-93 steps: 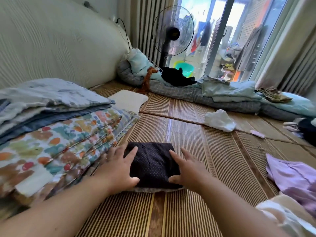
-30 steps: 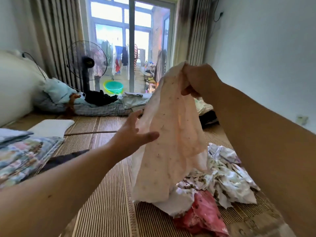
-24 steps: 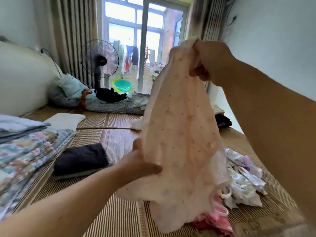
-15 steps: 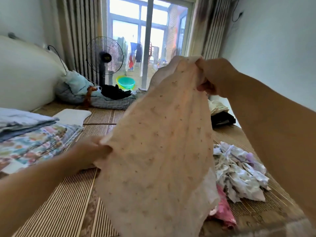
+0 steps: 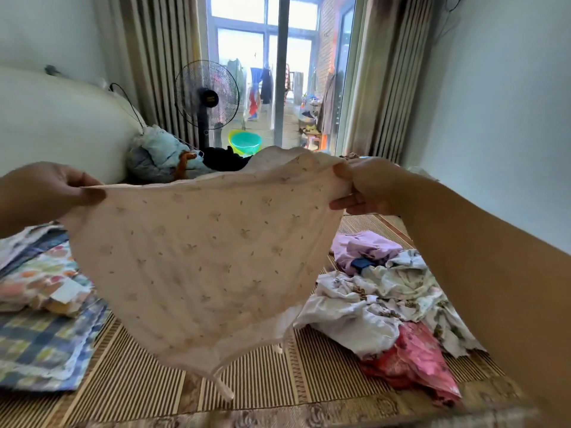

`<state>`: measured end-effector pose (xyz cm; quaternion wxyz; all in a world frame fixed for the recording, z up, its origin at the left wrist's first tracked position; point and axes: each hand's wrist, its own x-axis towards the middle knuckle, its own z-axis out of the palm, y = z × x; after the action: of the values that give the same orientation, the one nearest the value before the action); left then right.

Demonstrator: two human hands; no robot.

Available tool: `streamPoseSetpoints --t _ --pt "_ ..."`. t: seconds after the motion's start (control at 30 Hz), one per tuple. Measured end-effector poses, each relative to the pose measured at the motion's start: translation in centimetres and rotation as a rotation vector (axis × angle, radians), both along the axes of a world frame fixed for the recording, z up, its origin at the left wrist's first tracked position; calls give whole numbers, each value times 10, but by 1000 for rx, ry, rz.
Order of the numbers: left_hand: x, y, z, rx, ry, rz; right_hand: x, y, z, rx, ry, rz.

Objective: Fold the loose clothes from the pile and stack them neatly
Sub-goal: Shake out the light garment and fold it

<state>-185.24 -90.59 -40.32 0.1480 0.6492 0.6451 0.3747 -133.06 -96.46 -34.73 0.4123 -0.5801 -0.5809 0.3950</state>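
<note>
Pale garment [image 5: 200,257] hangs below both hands' grip.

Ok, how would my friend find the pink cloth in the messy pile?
Look at the striped mat, then the loose pile on its right side. The pink cloth lies at the pile's near end, the only pink-red piece beside the white flowery clothes and the lilac garment.

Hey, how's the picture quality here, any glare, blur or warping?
Head view: the window is blown out, backlighting the pink garment; wide-angle warping bows the curtains; the bottom edge smears, and the left hand looks softer than the right hand.
</note>
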Motion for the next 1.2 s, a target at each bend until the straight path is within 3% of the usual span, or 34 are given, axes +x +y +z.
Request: streamPoseSetpoints --t 0.13,0.37,0.53,0.7,0.9,1.0,1.2 --pt "-2 -11 17 -209 17 -78 4 6 -11 -101 11 84" --pt "-16 -16 11 -89 -205 27 11 21 -25 -215 22 137" --pt "1 -15 7 -266 -317 -109 11 34 -42 -246 16 107" --pt "31 -12 -14 -326 -136 -62 0 63 -76 -272 43 -14" --pt "62 36 -61 -299 80 161 -25 114 -135 -324 118 -151" --pt "71 65 -91 -371 289 241 -41 137 -166 -331 193 -213" --pt "76 116 -139 -432 380 271 -69 182 -218 -394 351 -266"
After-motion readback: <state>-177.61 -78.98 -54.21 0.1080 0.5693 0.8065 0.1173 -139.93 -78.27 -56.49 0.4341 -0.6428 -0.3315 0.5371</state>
